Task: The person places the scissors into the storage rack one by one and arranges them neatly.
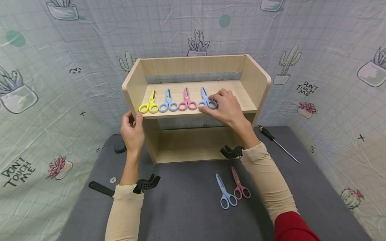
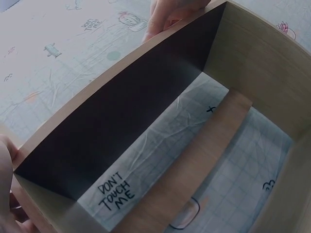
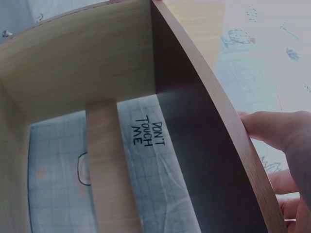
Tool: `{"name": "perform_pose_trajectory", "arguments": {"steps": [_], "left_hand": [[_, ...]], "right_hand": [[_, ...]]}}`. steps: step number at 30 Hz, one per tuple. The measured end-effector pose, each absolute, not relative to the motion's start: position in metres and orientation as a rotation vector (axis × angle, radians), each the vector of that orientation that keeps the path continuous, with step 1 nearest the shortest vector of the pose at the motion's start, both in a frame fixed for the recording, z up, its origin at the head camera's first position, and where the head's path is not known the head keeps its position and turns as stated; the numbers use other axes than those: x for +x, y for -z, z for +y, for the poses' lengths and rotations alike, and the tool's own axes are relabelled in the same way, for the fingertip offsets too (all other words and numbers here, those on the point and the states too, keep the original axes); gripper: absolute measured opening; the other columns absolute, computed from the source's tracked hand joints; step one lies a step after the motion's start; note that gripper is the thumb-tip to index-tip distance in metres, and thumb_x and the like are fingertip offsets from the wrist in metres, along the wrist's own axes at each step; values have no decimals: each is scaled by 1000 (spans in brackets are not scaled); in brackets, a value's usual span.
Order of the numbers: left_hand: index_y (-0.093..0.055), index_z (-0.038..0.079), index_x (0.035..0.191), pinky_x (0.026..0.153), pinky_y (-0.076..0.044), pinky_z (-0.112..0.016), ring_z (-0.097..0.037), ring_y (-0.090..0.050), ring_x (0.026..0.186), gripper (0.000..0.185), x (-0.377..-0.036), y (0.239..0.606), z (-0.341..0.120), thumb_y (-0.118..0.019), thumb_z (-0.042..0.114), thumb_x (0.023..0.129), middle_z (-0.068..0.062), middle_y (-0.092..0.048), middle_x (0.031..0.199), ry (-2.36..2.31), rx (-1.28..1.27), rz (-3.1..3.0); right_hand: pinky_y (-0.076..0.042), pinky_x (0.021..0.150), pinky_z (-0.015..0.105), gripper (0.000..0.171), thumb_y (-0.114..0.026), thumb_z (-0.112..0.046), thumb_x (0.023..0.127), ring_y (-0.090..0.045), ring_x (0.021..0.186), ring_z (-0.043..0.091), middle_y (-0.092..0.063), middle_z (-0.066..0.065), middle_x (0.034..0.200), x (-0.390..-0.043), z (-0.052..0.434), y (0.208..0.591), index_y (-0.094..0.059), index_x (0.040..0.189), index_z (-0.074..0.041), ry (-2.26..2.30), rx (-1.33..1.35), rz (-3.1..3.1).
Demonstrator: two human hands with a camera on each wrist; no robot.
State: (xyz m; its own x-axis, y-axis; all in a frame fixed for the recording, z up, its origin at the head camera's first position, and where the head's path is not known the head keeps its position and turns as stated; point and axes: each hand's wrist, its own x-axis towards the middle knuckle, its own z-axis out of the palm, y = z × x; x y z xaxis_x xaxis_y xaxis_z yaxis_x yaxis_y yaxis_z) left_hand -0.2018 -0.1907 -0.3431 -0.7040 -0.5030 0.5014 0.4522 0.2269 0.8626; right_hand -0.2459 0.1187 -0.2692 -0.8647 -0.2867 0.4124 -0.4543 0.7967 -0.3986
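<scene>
The right hand [image 1: 227, 107] is pinching the light, stiff blue scissors [image 1: 206, 99] by their smooth handle loops, while the left hand [image 1: 132, 132] is gripping the shelf [image 1: 193, 112] edge.

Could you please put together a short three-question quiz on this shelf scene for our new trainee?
1. How many pairs of scissors lie in a row on the upper board of the wooden shelf?
2. True or false: the left hand holds the screwdriver.
3. Which pair does the right hand grip? A) the yellow scissors B) the pink scissors on the shelf C) the rightmost blue scissors on the shelf

Key:
1. Four: yellow, blue, pink, blue.
2. False; it grips the shelf's front left corner, and the screwdriver lies on the grey mat to the right.
3. C
</scene>
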Motion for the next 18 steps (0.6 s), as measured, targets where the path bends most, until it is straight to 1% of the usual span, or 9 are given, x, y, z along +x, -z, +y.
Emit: {"name": "perform_pose_trajectory", "arguments": {"steps": [3,10,13,18], "left_hand": [[-58,-2,129,97,-51,-28,-16,-61,113,40,-202,343,-191,-60,23,97,-7,-60,114,1585,48,-1739],[-58,-3,129,93,-50,-24,-10,-60,107,40,-201,340,-189,-60,20,97,1,-59,110,1586,68,-1743],[-58,-3,129,91,-50,-23,-8,-59,105,39,-201,339,-189,-60,19,97,2,-58,109,1584,74,-1739],[-58,-4,128,90,-50,-22,-9,-60,104,40,-200,339,-189,-60,21,97,3,-59,108,1578,49,-1737]], "right_hand": [[-41,92,46,63,-68,-58,84,-50,103,31,-58,13,113,-246,118,269,-70,121,-7,-724,568,-2656],[-41,91,45,63,-69,-58,84,-50,102,30,-58,12,112,-247,116,269,-70,122,-7,-726,587,-2648],[-41,91,45,63,-69,-57,84,-49,102,30,-58,11,112,-247,116,269,-70,122,-7,-725,592,-2647],[-41,93,46,68,-71,-57,83,-49,107,32,-58,14,117,-245,117,268,-67,126,-4,-723,581,-2643]]}}
